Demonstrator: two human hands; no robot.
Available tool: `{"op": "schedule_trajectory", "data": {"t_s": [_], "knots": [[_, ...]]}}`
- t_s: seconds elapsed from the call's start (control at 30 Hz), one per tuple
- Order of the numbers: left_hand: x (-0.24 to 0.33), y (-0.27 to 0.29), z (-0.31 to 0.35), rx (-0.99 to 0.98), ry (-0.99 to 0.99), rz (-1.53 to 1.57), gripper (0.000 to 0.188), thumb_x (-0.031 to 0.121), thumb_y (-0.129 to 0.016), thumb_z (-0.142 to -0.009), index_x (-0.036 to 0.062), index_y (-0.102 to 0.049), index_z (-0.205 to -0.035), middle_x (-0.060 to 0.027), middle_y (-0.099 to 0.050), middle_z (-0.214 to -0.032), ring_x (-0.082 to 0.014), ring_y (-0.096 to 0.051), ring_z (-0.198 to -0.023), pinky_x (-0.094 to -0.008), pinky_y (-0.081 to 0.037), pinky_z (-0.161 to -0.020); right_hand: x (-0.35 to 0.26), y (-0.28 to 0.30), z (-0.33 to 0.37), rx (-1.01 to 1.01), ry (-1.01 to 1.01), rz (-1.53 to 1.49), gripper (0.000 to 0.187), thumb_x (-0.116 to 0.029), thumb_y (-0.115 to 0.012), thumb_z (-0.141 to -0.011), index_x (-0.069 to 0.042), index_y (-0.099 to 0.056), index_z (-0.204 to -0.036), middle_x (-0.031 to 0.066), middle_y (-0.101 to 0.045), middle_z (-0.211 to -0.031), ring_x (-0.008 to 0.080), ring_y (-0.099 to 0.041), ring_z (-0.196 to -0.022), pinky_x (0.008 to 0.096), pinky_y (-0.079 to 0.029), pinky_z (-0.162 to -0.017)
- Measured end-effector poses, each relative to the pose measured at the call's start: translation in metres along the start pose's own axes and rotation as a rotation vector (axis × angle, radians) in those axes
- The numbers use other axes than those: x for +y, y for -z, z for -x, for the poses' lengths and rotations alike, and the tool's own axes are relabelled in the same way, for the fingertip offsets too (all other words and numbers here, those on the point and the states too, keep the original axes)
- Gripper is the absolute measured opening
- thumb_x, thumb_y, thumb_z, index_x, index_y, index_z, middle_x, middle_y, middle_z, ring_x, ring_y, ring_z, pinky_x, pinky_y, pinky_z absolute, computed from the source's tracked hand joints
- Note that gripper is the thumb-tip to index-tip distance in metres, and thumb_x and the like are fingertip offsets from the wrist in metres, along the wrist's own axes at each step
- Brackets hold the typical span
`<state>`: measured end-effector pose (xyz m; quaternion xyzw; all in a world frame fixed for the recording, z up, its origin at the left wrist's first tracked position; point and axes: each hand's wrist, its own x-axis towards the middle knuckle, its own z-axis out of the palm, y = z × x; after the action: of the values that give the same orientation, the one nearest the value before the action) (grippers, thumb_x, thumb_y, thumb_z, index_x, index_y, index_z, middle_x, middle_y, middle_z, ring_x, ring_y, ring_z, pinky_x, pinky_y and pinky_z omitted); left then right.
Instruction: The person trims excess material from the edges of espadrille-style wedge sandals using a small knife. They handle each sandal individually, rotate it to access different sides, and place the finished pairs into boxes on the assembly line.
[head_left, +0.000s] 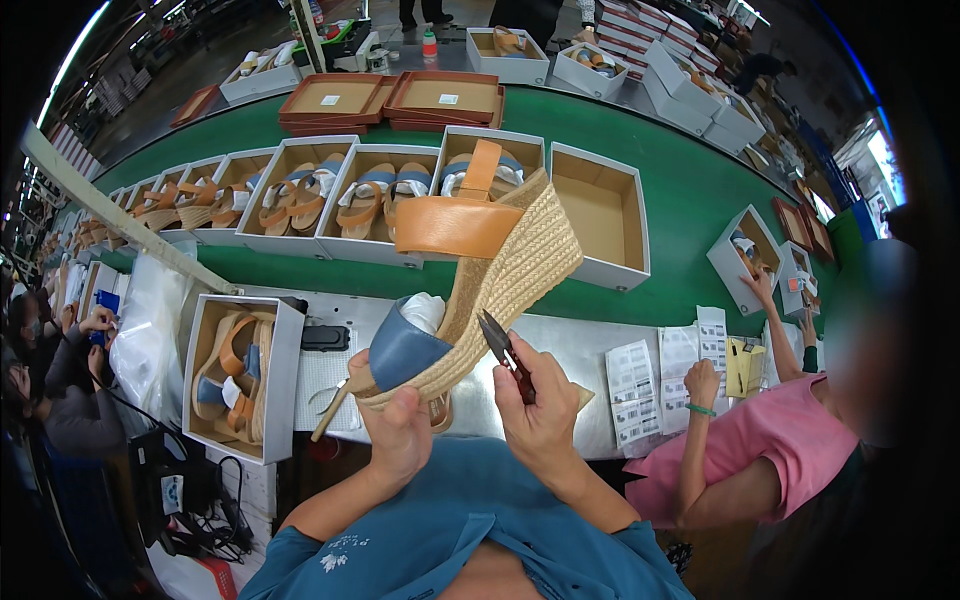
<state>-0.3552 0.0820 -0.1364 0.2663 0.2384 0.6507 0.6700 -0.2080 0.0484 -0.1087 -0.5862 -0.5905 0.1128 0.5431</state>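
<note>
My left hand [398,440] is closed round the toe end of a wedge sandal [545,235], holding it up and tilted, heel to the upper right. The sandal has a tan strap, a blue toe band with white paper under it, and a woven rope-like wedge. In my right hand [545,415] is a pair of dark thread snips [508,358], its pointed tips at the side of the wedge. A thin tan stick-like thing [332,410] shows beside my left hand; whether I hold it, I cannot tell. Part of another sandal shows below my hands.
A box with a pair of sandals [243,380] stands at my left. Beyond, a row of open boxes runs along the green conveyor belt [420,268], one box [600,215] without shoes. Label sheets [635,395] lie right, near a co-worker in pink [750,440]. Brown lids [445,95] stand farther back.
</note>
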Motion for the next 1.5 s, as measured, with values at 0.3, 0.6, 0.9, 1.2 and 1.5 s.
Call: {"op": "schedule_trajectory", "data": {"t_s": [0.3,0.6,0.9,1.2,1.5], "knots": [[-0.003,0.002,-0.002,-0.003,0.015,-0.006,0.064,0.018,-0.074,-0.079,0.0088,-0.032,-0.127,-0.0082,-0.047,-0.120,-0.0183,-0.051,-0.115,-0.0374,-0.040,-0.105,0.000,0.004,-0.006,0.002,0.028,0.096,0.036,-0.011,-0.069,-0.087,0.002,-0.061,-0.120,0.0099,-0.058,-0.072,0.0182,-0.056,-0.054,0.0307,-0.045,-0.048],[-0.001,0.001,-0.002,-0.006,0.022,-0.016,0.062,0.020,-0.072,-0.081,0.0084,-0.032,-0.126,-0.0093,-0.047,-0.121,-0.0183,-0.051,-0.115,-0.0379,-0.041,-0.105,-0.002,0.009,-0.011,-0.063,-0.003,0.071,0.033,-0.006,-0.067,-0.088,0.003,-0.061,-0.119,0.0098,-0.058,-0.073,0.0158,-0.054,-0.057,0.0290,-0.044,-0.053],[-0.001,0.008,-0.008,-0.040,0.038,0.011,0.058,0.026,-0.069,-0.086,0.0072,-0.035,-0.128,-0.0116,-0.048,-0.124,-0.0208,-0.053,-0.117,-0.0405,-0.044,-0.104,0.043,0.007,0.008,0.161,-0.171,-0.213,0.040,-0.015,-0.056,-0.096,0.005,-0.052,-0.131,0.0088,-0.063,-0.100,0.0124,-0.056,-0.082,0.0278,-0.047,-0.074],[0.004,0.017,-0.011,-0.070,0.064,0.007,0.064,0.031,-0.070,-0.084,0.0094,-0.033,-0.132,-0.0114,-0.048,-0.126,-0.0222,-0.053,-0.120,-0.0424,-0.045,-0.105,0.116,0.002,0.061,0.218,-0.474,-0.152,0.037,-0.015,-0.060,-0.094,0.003,-0.057,-0.126,0.0071,-0.061,-0.092,0.0114,-0.054,-0.075,0.0250,-0.045,-0.069],[0.004,0.016,0.002,-0.055,-0.012,-0.072,0.073,0.033,-0.076,-0.075,0.0095,-0.031,-0.128,-0.0089,-0.046,-0.122,-0.0195,-0.050,-0.118,-0.0371,-0.043,-0.102,0.001,0.012,0.000,0.008,0.109,-0.025,0.040,-0.010,-0.073,-0.082,0.003,-0.064,-0.118,0.0074,-0.054,-0.067,0.0141,-0.051,-0.050,0.0269,-0.042,-0.046]]}}
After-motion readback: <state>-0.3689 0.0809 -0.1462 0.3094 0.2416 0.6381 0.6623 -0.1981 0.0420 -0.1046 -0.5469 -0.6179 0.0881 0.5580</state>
